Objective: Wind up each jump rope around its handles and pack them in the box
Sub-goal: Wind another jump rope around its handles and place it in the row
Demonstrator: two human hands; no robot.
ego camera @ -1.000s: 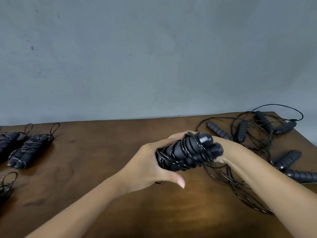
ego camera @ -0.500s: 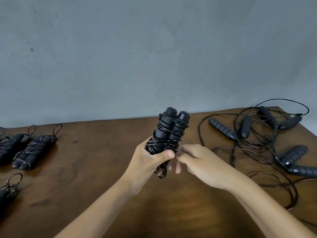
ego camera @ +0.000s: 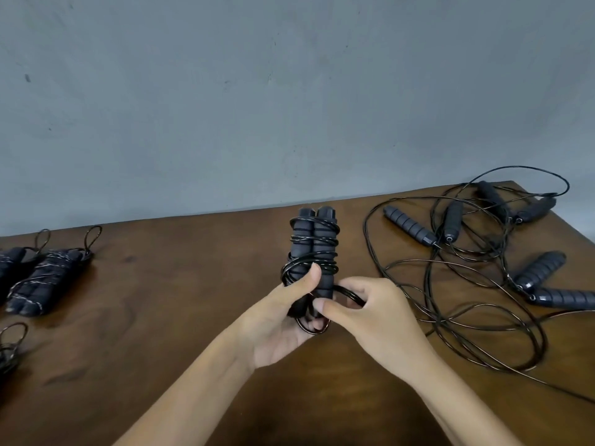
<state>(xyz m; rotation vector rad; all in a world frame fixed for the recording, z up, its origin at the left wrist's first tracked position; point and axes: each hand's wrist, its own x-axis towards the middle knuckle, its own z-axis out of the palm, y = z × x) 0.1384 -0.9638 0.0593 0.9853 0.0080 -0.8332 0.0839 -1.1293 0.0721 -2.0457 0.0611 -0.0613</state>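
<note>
Nearest to us, two bare forearms enter from 6 o'clock and meet above the brown wooden table (ego camera: 180, 317). Our left hand (ego camera: 277, 320) grips the lower part of the wound jump rope (ego camera: 314, 252), thumb curled across the front of the coils and fingers wrapped behind; the two black foam handles stand side by side, nearly upright, with black cord wound round them. Our right hand (ego camera: 370, 313), just at 3 o'clock of the left, pinches the loose end loop (ego camera: 349, 296) of cord at the base of the handles between thumb and fingers. At 9 o'clock, well apart from the hands, lie wound bundles (ego camera: 48, 278), their small end loops pointing away from us; a further bundle is cut by the left edge at 8 o'clock. From 3 to 1 o'clock we see the unwound ropes (ego camera: 467, 284), a tangle of black cord spread on the table with several loose handles (ego camera: 409, 225) lying among it. Farthest, at 12 o'clock, a plain grey wall (ego camera: 289, 91) rises behind the table's far edge.
</note>
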